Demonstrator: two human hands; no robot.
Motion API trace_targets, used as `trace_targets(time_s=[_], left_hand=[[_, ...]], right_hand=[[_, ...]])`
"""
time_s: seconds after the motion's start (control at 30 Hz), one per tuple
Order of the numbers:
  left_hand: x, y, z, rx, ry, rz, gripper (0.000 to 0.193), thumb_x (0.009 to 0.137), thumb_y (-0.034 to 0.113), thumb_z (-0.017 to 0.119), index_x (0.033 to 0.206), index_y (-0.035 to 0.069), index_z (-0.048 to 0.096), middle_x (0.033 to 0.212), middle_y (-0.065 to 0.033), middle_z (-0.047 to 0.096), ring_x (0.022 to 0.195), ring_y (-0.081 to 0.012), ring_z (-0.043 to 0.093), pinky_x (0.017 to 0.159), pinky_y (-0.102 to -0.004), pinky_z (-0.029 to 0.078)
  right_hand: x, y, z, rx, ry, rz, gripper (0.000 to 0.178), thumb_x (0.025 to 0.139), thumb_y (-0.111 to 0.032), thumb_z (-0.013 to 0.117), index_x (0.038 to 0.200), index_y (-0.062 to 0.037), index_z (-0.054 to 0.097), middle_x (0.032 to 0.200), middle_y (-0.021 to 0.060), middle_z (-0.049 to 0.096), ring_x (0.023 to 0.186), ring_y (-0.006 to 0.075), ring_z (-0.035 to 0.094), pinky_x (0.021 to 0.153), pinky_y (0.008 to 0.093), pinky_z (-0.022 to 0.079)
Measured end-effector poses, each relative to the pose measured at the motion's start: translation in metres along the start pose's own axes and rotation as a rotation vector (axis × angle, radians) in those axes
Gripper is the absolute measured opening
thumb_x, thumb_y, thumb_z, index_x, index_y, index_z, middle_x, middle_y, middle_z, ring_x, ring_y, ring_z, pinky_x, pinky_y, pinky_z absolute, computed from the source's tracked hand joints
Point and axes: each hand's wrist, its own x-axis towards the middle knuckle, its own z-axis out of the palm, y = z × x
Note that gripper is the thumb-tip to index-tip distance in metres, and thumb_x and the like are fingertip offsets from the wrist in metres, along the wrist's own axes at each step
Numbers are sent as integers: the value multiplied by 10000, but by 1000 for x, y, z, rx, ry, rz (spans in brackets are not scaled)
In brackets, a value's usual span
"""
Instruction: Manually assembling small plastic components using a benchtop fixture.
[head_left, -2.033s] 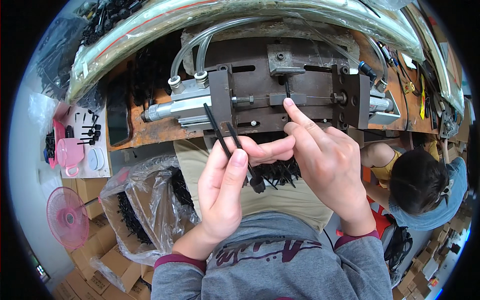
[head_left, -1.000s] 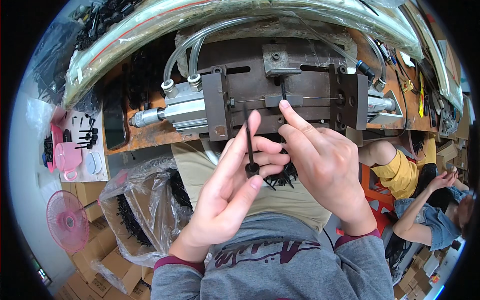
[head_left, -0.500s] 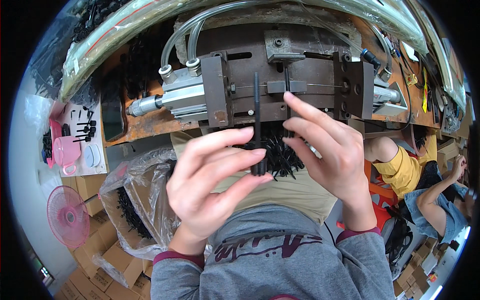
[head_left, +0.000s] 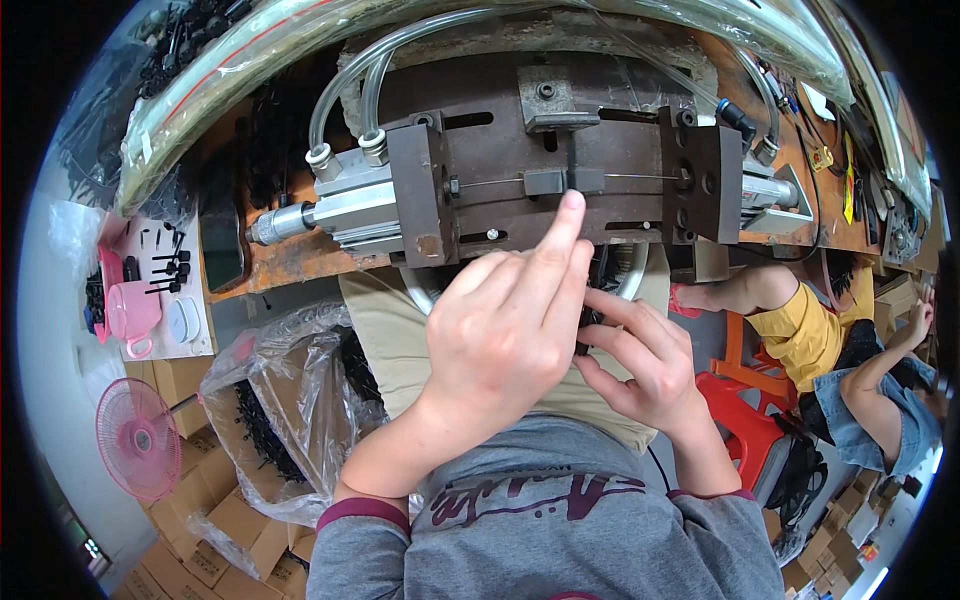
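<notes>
My left hand (head_left: pixel 505 330) reaches up over the middle, its index finger stretched to the dark gap between two small grey clamp blocks (head_left: pixel 545 183). A slim black threaded rod (head_left: pixel 572 155) stands in that gap, just beyond the fingertip; its lower part is hidden behind my hand. The other left fingers are bent, and my thumb is out of sight. Lower and to the right, my right hand (head_left: pixel 640 362) pinches a short dark piece (head_left: pixel 583 345), mostly covered by fingers. The blocks belong to a brown metal fixture (head_left: pixel 510 80).
Air cylinders flank the fixture, a left one (head_left: pixel 360 205) and a right one (head_left: pixel 770 190), with clear hoses (head_left: pixel 320 120) arching above. A plastic-lined box (head_left: pixel 290 400) of black pieces stands at lower left, near a pink fan (head_left: pixel 140 438). Another person (head_left: pixel 800 320) sits at right.
My left hand has moved right and up from holding the threaded rod upright, its fingertip now at the blocks. My right hand has drawn down, away from the blocks.
</notes>
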Motion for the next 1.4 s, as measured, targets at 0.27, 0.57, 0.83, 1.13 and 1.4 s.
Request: trace_targets(time_s=[0.27, 0.57, 0.83, 1.13, 1.4], left_hand=[[7, 1, -5, 66, -60, 11, 278, 722, 82, 789, 982, 10, 724, 1189, -104, 704, 680, -171, 644, 649, -287, 502], [11, 0, -9, 31, -93, -20, 262, 706, 79, 795, 956, 21, 740, 1168, -99, 717, 647, -164, 639, 608, -275, 479], [8, -2, -5, 18, -62, -25, 249, 708, 80, 801, 945, 35, 737, 1165, -78, 721, 631, -155, 630, 578, -263, 463], [-15, -16, -15, -279, -118, 21, 243, 681, 148, 838, 883, 44, 752, 1117, -88, 740, 678, -140, 669, 552, -247, 472], [-110, -54, 52, -569, -267, -621, 258, 802, 198, 808, 998, 38, 759, 1091, -140, 726, 972, -243, 677, 822, -322, 525]], right_hand=[[-12, -5, 14, 99, -152, -1, 247, 692, -56, 767, 896, -26, 631, 1158, 143, 659, 784, 234, 651, 632, 340, 544], [-21, 9, 43, 181, -173, 73, 257, 699, -69, 772, 913, -19, 638, 1154, 134, 648, 852, 270, 661, 699, 365, 564], [-39, 12, 54, 3, 36, 276, 390, 719, -22, 770, 1092, -2, 657, 1239, 159, 608, 999, 318, 615, 855, 390, 526], [-101, 39, 57, -193, -155, 400, 930, 654, -153, 847, 1471, -69, 410, 1529, 226, 336, 1321, 412, 425, 1071, 489, 361], [-80, 59, 105, -252, -184, 444, 1117, 589, -235, 866, 1538, -99, 294, 1531, 235, 301, 1373, 432, 327, 1107, 515, 325]])
